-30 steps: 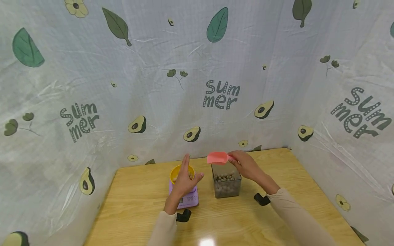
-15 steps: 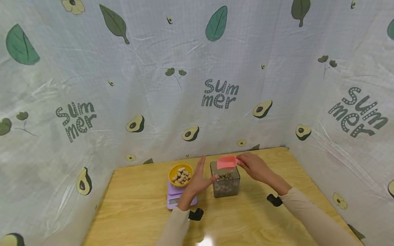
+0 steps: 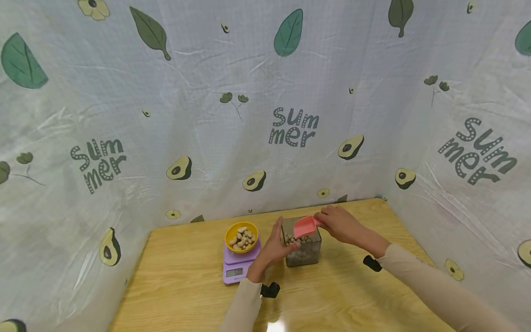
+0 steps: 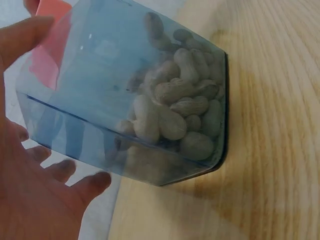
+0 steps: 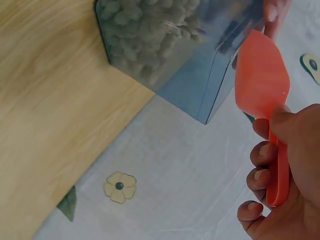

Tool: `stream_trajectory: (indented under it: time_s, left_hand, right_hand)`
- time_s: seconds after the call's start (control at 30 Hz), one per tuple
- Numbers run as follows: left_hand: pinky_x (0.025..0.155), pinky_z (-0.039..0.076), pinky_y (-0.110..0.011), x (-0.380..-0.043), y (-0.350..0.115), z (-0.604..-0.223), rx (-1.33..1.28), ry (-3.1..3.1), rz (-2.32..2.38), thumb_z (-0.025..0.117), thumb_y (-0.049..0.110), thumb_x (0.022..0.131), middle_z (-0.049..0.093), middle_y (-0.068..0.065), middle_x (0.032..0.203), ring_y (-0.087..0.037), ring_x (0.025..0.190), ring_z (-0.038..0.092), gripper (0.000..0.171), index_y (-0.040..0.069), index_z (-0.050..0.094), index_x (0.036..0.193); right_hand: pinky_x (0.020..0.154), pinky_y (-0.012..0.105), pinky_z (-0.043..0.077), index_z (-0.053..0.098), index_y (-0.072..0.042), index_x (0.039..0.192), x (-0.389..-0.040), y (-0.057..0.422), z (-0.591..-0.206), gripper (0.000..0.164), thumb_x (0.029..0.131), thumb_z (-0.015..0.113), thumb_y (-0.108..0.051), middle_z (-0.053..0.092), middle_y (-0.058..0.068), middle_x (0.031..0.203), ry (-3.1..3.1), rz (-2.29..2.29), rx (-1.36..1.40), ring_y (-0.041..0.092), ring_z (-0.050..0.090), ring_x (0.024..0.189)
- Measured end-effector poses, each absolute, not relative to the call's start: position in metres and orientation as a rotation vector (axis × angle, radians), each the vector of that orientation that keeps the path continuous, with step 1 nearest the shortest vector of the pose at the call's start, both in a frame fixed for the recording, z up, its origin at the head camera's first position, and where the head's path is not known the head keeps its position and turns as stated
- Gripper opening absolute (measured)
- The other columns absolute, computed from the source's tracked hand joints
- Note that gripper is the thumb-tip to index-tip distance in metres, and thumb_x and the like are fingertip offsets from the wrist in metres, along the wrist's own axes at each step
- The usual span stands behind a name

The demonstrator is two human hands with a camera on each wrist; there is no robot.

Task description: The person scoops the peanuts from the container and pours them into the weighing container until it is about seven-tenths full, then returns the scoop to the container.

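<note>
A pink scoop (image 3: 304, 227) hangs tilted over the mouth of a clear grey bin (image 3: 303, 258), its bowl dipping toward the opening. My right hand (image 3: 338, 223) grips the scoop's handle (image 5: 277, 185), fingers wrapped round it in the right wrist view. Peanuts (image 4: 175, 95) fill the lower part of the bin. On its left side my left hand (image 3: 271, 251) is held with fingers spread, thumb near the front rim; whether it touches the wall I cannot tell. To the left, a yellow bowl (image 3: 244, 250) of peanuts sits on a purple kitchen scale (image 3: 231, 260) with a lit display.
The wooden table (image 3: 182, 276) runs back to a patterned cloth (image 3: 215, 138) hanging behind and at both sides. Scale and bin stand close together near the back edge. A black wrist camera (image 3: 270, 290) sits on my left wrist, another (image 3: 372, 263) on my right.
My left hand has moved right, from above the yellow bowl to the bin's side, uncovering the bowl and the scale's display. The scoop has shifted slightly right and lower, tilting toward the bin.
</note>
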State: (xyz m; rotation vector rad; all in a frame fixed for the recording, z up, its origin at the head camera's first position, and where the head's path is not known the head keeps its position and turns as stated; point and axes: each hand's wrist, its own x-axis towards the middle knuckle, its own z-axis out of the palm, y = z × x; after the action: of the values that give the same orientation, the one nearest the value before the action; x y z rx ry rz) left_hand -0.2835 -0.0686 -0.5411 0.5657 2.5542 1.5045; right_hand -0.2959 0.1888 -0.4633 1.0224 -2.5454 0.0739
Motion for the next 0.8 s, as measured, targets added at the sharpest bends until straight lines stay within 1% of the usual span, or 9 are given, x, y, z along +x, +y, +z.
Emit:
stream_trajectory:
  time_s: [0.1, 0.23, 0.37, 0.47, 0.53, 0.6, 0.7, 0.8]
  left_hand:
    - [0.114, 0.031, -0.062, -0.283, -0.069, -0.542, 0.557, 2.543, 1.500, 0.067, 0.057, 0.084, 0.005, -0.017, 0.166, -0.044, 0.148, 0.024, 0.108, 0.022, -0.001, 0.160]
    - [0.114, 0.031, -0.061, -0.283, -0.069, -0.541, 0.528, 2.550, 1.490, 0.066, 0.062, 0.083, 0.007, -0.016, 0.166, -0.042, 0.148, 0.024, 0.110, 0.023, -0.001, 0.160]
    - [0.115, 0.030, -0.059, -0.283, -0.068, -0.542, 0.527, 2.559, 1.478, 0.066, 0.059, 0.084, 0.007, -0.015, 0.166, -0.041, 0.149, 0.023, 0.108, 0.022, -0.001, 0.160]
    - [0.116, 0.029, -0.058, -0.283, -0.068, -0.542, 0.533, 2.565, 1.464, 0.067, 0.055, 0.086, 0.006, -0.016, 0.166, -0.041, 0.149, 0.022, 0.106, 0.021, -0.001, 0.160]
    - [0.116, 0.030, -0.058, -0.283, -0.068, -0.543, 0.538, 2.570, 1.450, 0.066, 0.056, 0.086, 0.005, -0.016, 0.166, -0.041, 0.149, 0.022, 0.106, 0.021, -0.002, 0.160]
    - [0.116, 0.030, -0.058, -0.282, -0.068, -0.543, 0.541, 2.566, 1.438, 0.064, 0.058, 0.086, 0.003, -0.015, 0.166, -0.040, 0.149, 0.022, 0.106, 0.023, -0.004, 0.159]
    - [0.116, 0.030, -0.058, -0.281, -0.069, -0.543, 0.544, 2.553, 1.425, 0.061, 0.065, 0.086, 0.000, -0.014, 0.167, -0.040, 0.150, 0.021, 0.108, 0.025, -0.007, 0.159]
    - [0.116, 0.029, -0.058, -0.280, -0.069, -0.543, 0.551, 2.539, 1.421, 0.060, 0.068, 0.085, -0.001, -0.014, 0.167, -0.040, 0.150, 0.020, 0.110, 0.025, -0.009, 0.159]
  right_hand:
    - [0.075, 0.039, 0.053, 0.068, -0.017, 0.105, -0.298, 0.185, -0.459, 0.016, 0.092, 0.068, -0.024, 0.065, -0.001, 0.087, -2.530, -0.029, 1.058, 0.019, 0.064, 0.084]
    - [0.076, 0.040, 0.054, 0.068, -0.017, 0.103, -0.299, 0.182, -0.454, 0.019, 0.087, 0.075, -0.023, 0.066, 0.000, 0.090, -2.456, -0.184, 1.113, 0.020, 0.065, 0.086]
    - [0.073, 0.039, 0.053, 0.067, -0.017, 0.102, -0.300, 0.179, -0.451, 0.026, 0.081, 0.080, -0.023, 0.067, 0.000, 0.089, -2.405, -0.303, 1.156, 0.020, 0.064, 0.086]
    - [0.073, 0.038, 0.051, 0.067, -0.017, 0.103, -0.301, 0.176, -0.450, 0.025, 0.082, 0.079, -0.022, 0.066, 0.000, 0.089, -2.400, -0.386, 1.189, 0.019, 0.062, 0.085]
    - [0.073, 0.037, 0.050, 0.067, -0.017, 0.104, -0.302, 0.174, -0.450, 0.024, 0.083, 0.078, -0.024, 0.066, -0.001, 0.090, -2.393, -0.442, 1.209, 0.018, 0.061, 0.086]
    - [0.075, 0.037, 0.049, 0.068, -0.018, 0.104, -0.303, 0.172, -0.449, 0.023, 0.084, 0.076, -0.026, 0.067, -0.001, 0.093, -2.377, -0.497, 1.227, 0.018, 0.060, 0.088]
    - [0.078, 0.036, 0.051, 0.069, -0.018, 0.106, -0.303, 0.168, -0.450, 0.025, 0.083, 0.076, -0.028, 0.069, -0.001, 0.098, -2.344, -0.573, 1.249, 0.018, 0.061, 0.091]
    - [0.081, 0.036, 0.051, 0.070, -0.019, 0.108, -0.304, 0.165, -0.451, 0.026, 0.084, 0.076, -0.027, 0.070, -0.001, 0.102, -2.322, -0.662, 1.263, 0.018, 0.061, 0.094]
